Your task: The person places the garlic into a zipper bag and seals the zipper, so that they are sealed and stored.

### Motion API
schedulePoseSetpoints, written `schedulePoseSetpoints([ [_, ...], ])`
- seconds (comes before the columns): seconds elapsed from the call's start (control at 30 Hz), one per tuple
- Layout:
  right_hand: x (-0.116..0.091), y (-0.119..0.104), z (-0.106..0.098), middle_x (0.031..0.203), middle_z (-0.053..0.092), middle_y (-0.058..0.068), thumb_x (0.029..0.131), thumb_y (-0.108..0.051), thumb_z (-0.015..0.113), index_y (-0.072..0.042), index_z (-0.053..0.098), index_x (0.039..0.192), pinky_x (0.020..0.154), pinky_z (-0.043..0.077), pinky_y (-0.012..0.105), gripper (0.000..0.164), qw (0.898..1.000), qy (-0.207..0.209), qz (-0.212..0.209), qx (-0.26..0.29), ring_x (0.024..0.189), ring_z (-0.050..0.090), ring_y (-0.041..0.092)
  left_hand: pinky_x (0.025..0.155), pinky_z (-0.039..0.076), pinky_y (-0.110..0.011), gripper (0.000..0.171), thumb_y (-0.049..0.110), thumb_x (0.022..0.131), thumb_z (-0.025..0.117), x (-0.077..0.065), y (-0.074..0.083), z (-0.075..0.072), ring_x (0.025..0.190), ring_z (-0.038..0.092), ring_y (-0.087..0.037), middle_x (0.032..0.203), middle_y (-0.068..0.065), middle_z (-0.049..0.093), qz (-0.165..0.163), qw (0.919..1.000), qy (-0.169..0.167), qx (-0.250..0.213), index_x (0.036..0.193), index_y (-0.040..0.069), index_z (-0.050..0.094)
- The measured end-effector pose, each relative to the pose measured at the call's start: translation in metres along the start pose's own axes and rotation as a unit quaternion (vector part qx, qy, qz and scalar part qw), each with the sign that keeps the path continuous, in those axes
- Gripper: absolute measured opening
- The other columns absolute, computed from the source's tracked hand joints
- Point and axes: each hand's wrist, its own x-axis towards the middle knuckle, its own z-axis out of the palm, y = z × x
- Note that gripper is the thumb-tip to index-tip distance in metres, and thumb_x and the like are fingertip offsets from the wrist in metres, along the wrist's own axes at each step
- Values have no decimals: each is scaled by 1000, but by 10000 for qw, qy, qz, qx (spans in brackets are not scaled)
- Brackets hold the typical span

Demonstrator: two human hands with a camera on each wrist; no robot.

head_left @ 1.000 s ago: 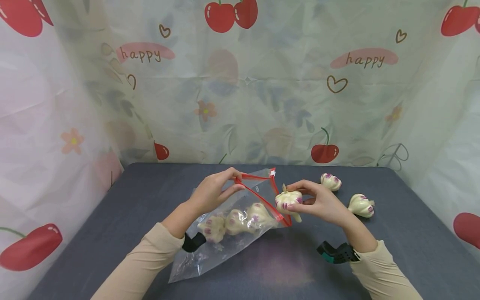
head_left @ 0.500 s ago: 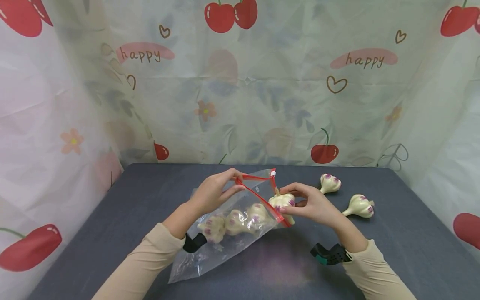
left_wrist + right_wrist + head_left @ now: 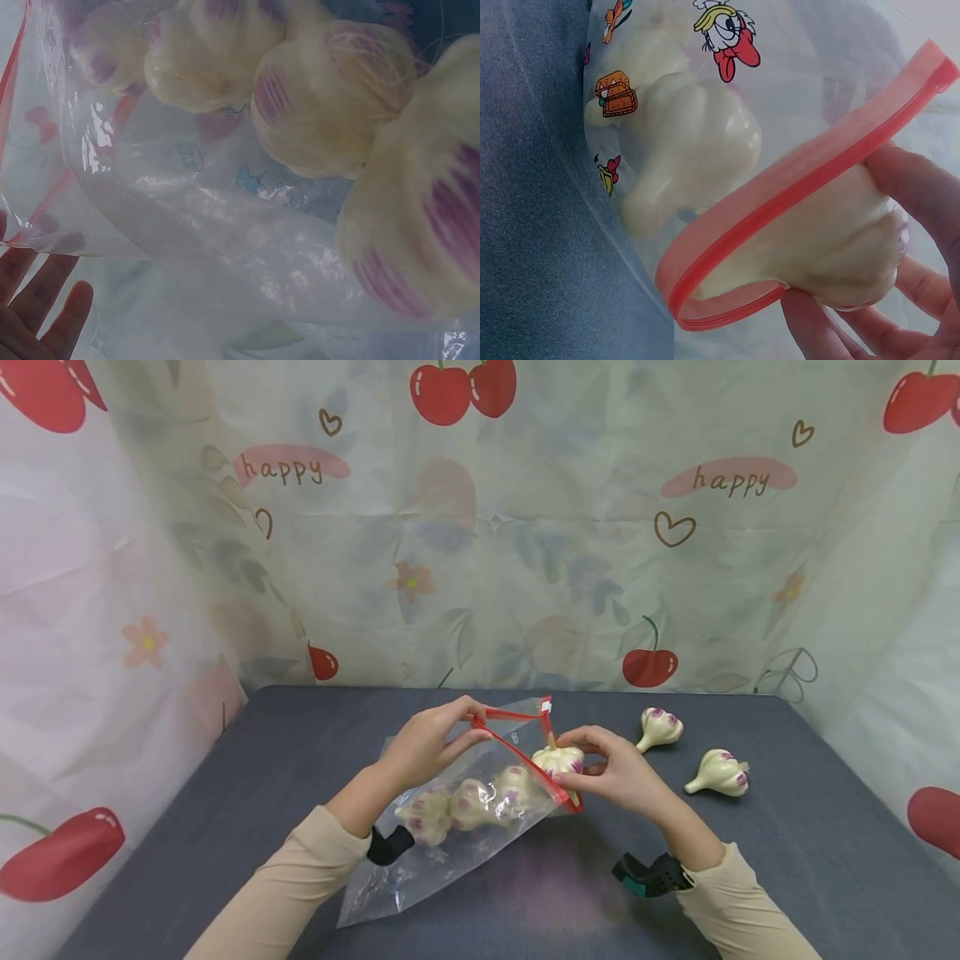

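Left hand (image 3: 426, 741) pinches red-rimmed bag (image 3: 405, 885) | right hand (image 3: 618, 770) grips garlic bulb (image 3: 555, 760) at bag's mouth | bag bears cartoon prints (image 3: 727, 37) | backdrop (image 3: 495, 602) reads "happy" twice

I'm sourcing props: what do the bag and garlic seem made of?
Bag: clear, glossy plastic film, by its see-through sides and bright glints. Garlic: satin-smooth, perhaps real, perhaps moulded plastic; the even sheen leaves that open.

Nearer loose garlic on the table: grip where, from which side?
Round body of the nearer garlic bulb, not the thin stem; likely best from above, fingers across. It lies on its side, stem pointing left in the head view, top uncovered. The farther garlic bulb lies apart, leaving finger room.
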Motion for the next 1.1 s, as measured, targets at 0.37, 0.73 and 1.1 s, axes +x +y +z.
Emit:
schedulePoseSetpoints([
  [0.37,-3,-1,4,112,57,15,78,-15,76,-3,60,111,76,54,24,39,9997,233,55,-38,102,60,29,63,48,-25,21,22,85,67,0,1,0,92,68,-16,92,0,68,-85,9999,-51,-21,99,10,56],
  [0.73,0,0,13,102,56,12,77,-7,75,-3,64,108,77,56,28,33,9993,336,-118,-87,92,59,15,64,47,-23,21,22,85,67,1,1,0,86,68,-14,91,0,68,-6,10000,-12,-26,99,11,56],
  [1.1,1,0,21,101,61,10,76,-7,76,-7,65,107,69,53,19,33,9986,374,-20,-367,89,60,20,62,47,-23,20,21,84,69,5,4,3,76,66,-11,89,-1,68,111,9999,85,36,96,10,56],
])
